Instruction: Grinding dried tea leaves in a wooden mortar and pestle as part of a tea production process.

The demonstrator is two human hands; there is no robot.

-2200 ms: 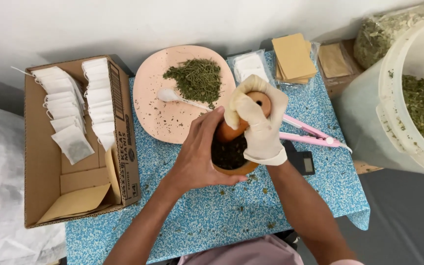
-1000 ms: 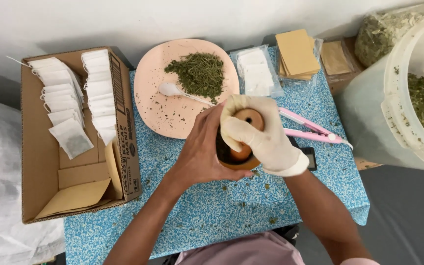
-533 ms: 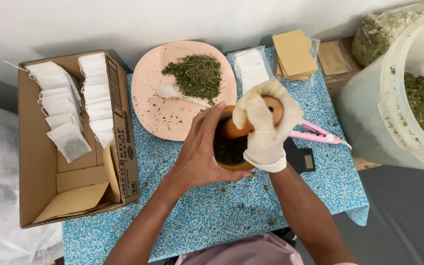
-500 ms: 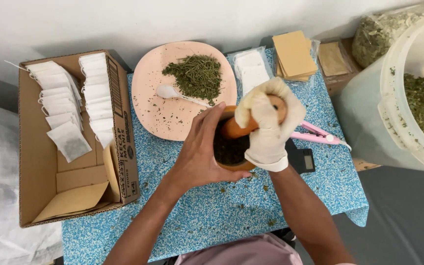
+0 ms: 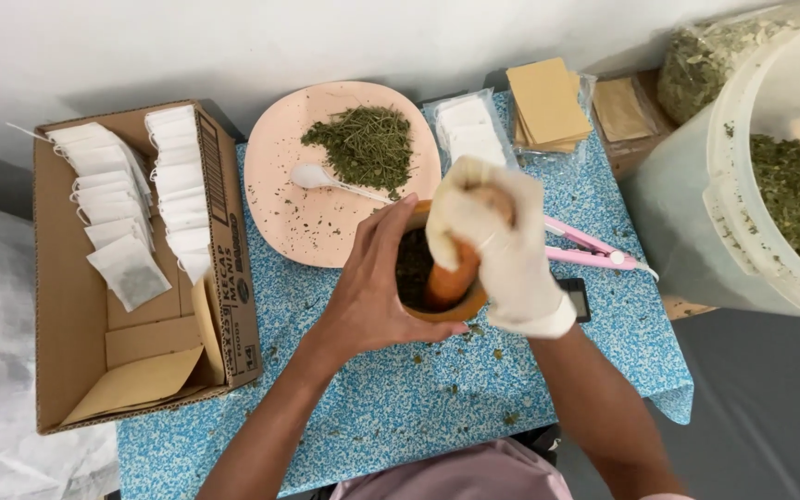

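Bench (image 5: 400, 407): blue-white speckle. Plate (image 5: 289, 222): pale pink; herbs (image 5: 363, 146) green. Mortar (image 5: 456, 306), pestle (image 5: 446, 278): orange-brown. Right hand (image 5: 497, 250): cream glove. Sealer (image 5: 594, 252): pink. Box (image 5: 76, 324): brown.

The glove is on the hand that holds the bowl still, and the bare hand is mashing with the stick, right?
Not quite. The head view shows the glove on the right hand, which grips the wooden pestle. The bare left hand holds the mortar still.

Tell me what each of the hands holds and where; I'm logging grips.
The gloved right hand grips the brown wooden pestle by its top end. The bare left hand clasps the round brown wooden mortar by its outer side.
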